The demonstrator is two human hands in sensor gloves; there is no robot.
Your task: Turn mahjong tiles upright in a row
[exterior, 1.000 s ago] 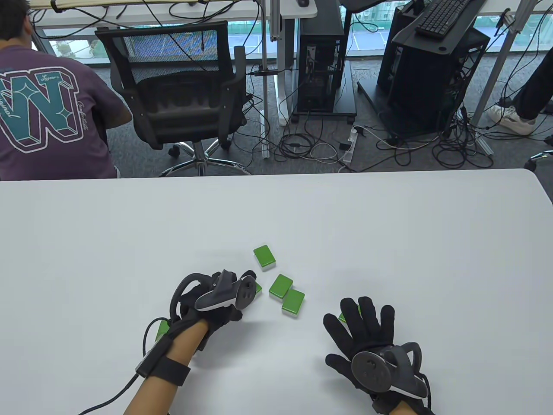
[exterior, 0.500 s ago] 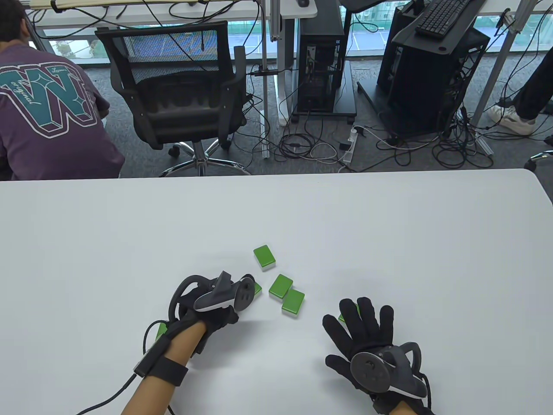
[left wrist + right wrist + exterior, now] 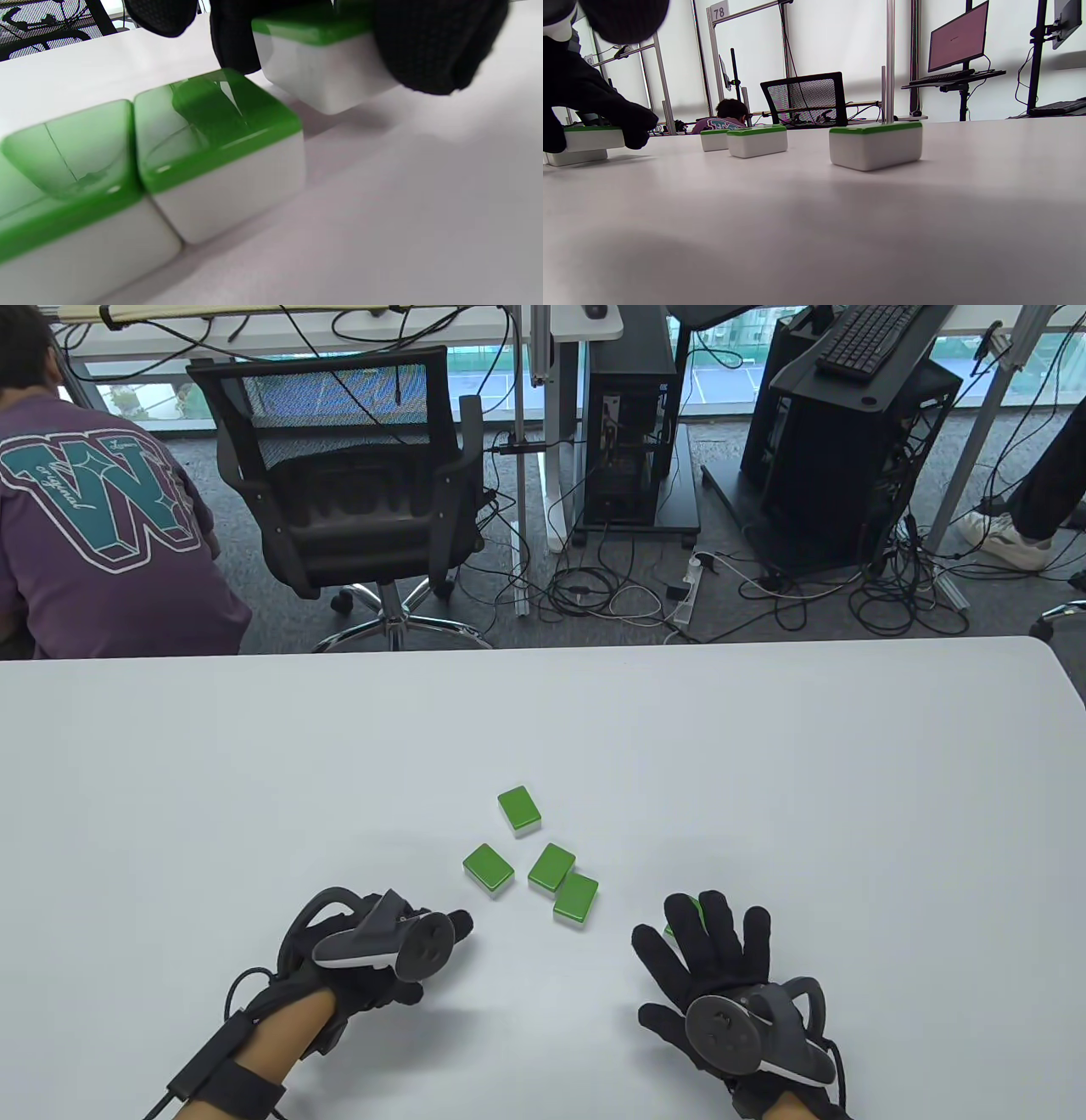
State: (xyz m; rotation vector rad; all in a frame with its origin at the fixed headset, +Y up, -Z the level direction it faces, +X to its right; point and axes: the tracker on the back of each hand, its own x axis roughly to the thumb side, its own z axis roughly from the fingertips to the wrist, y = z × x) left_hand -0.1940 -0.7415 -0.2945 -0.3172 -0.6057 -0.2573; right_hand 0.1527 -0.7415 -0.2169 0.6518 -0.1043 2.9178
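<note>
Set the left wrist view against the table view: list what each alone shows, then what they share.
Left wrist view only: the left fingers pinching a held tile, beside two touching tiles lying green side up. Table view only: four loose tiles lying flat, the right hand spread open over a part-hidden tile, and the office chair. Both: the left hand and the white table.

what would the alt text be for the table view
Two black-gloved hands rest on a white table near green-backed mahjong tiles lying flat. The left hand sits just below four loose tiles; the right hand lies spread, fingers over another tile. Behind are an office chair and a person in a purple shirt.
</note>
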